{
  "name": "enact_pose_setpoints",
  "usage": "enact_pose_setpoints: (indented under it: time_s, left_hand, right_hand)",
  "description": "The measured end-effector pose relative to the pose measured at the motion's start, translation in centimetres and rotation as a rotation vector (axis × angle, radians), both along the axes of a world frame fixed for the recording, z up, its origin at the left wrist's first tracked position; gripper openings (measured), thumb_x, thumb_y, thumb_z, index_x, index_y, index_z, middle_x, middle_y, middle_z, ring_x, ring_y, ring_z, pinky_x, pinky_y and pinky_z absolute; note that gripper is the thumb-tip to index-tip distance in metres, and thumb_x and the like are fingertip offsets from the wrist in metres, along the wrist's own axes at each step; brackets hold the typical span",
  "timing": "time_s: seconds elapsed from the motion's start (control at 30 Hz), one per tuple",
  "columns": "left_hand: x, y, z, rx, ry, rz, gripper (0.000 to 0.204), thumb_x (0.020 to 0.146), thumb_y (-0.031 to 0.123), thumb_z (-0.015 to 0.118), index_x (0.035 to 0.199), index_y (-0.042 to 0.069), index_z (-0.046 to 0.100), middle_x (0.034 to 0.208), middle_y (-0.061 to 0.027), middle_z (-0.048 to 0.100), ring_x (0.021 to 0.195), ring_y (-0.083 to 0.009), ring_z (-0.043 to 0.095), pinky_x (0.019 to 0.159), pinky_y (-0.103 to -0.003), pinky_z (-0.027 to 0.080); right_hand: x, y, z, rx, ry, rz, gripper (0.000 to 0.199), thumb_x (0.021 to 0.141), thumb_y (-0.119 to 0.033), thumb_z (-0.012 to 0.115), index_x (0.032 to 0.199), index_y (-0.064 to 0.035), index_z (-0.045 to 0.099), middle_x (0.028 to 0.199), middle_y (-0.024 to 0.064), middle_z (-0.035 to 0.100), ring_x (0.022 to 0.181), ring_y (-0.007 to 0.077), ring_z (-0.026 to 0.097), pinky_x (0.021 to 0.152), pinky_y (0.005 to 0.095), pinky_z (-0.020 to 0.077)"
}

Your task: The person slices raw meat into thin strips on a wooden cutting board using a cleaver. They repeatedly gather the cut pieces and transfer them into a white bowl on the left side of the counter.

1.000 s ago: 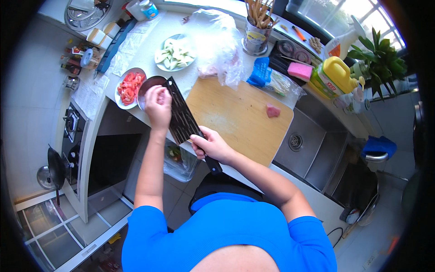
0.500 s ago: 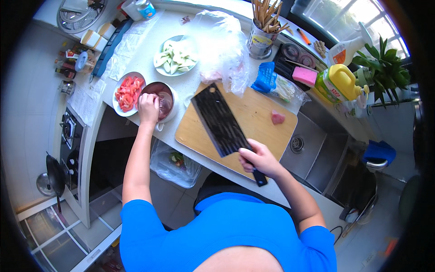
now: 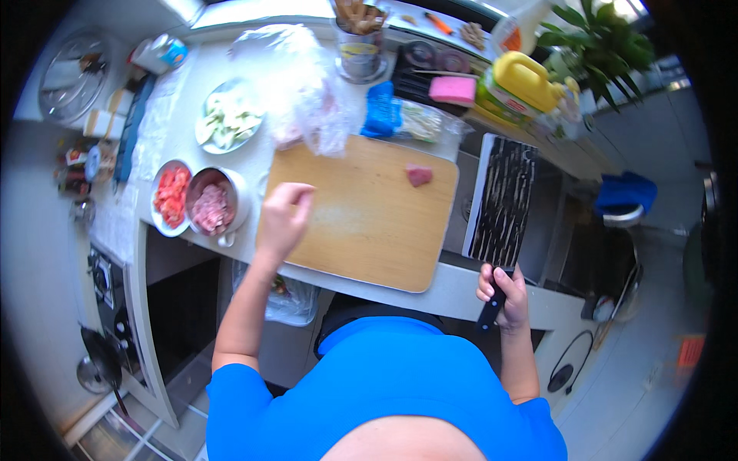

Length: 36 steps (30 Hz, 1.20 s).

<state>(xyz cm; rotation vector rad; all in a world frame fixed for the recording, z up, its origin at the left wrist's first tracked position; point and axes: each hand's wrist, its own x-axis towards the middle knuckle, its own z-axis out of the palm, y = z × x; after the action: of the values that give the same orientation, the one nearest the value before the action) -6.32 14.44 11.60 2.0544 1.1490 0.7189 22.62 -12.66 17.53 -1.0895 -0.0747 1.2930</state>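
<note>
My right hand grips the black handle of a broad dark cleaver, whose blade is held flat over the sink, to the right of the wooden cutting board. My left hand rests at the board's left edge with fingers loosely curled, holding nothing. One small pink piece of meat lies near the board's far right corner. A metal bowl of chopped meat stands just left of my left hand.
A red-rimmed plate of chopped tomato and a plate of pale sliced vegetables stand at the left. A clear plastic bag, a utensil holder, a pink sponge and a yellow jug line the back.
The cleaver has swung from over the board to the right, over the sink. My left hand left the meat bowl and came to the board's left edge.
</note>
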Motion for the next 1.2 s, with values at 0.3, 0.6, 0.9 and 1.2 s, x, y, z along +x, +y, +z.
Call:
enact_pose_setpoints:
  time_s: [0.3,0.6,0.9,1.2]
  left_hand:
    - [19.8,-1.7,-9.3,0.268,0.042,-0.339,0.020,0.071,0.007,0.067,0.089,0.001,0.063,0.087,-0.0174,0.062,0.090,-0.0377,0.057,0.086,-0.045,0.046]
    - [17.1,-1.9,-9.6,-0.169,0.070,-0.396,0.021,0.069,0.007,0.070,0.077,0.002,0.052,0.078,-0.0136,0.058,0.081,-0.0331,0.057,0.074,-0.043,0.045]
    - [10.7,-6.9,-7.3,0.267,0.020,-0.660,0.023,0.075,0.000,0.070,0.096,0.004,0.062,0.105,-0.0129,0.061,0.098,-0.0322,0.060,0.084,-0.039,0.048]
    - [10.4,-7.8,-9.8,0.164,0.011,-0.529,0.031,0.071,-0.007,0.062,0.101,0.000,0.064,0.108,-0.0145,0.062,0.101,-0.0332,0.058,0.088,-0.042,0.049]
  right_hand:
    - [2.3,-4.8,-0.8,0.006,0.188,0.099,0.037,0.102,-0.020,0.042,0.074,0.0004,0.053,0.050,-0.0041,0.038,0.037,0.0014,0.030,0.037,0.0168,0.0253]
    - [0.5,-5.3,-3.8,-0.184,0.103,0.129,0.017,0.095,-0.008,0.056,0.107,0.0004,0.048,0.086,0.0129,0.063,0.055,0.0086,0.054,0.046,0.0241,0.0453]
    - [-1.3,-0.7,-7.4,-0.279,-0.958,0.452,0.046,0.089,-0.005,0.059,0.132,0.0038,0.048,0.100,0.0177,0.070,0.072,0.0185,0.069,0.070,0.0307,0.0528]
    - [-0.7,0.8,-9.1,-0.211,-1.158,0.644,0.045,0.087,-0.005,0.057,0.131,0.0034,0.049,0.107,0.0225,0.066,0.096,0.0369,0.065,0.087,0.0401,0.0513]
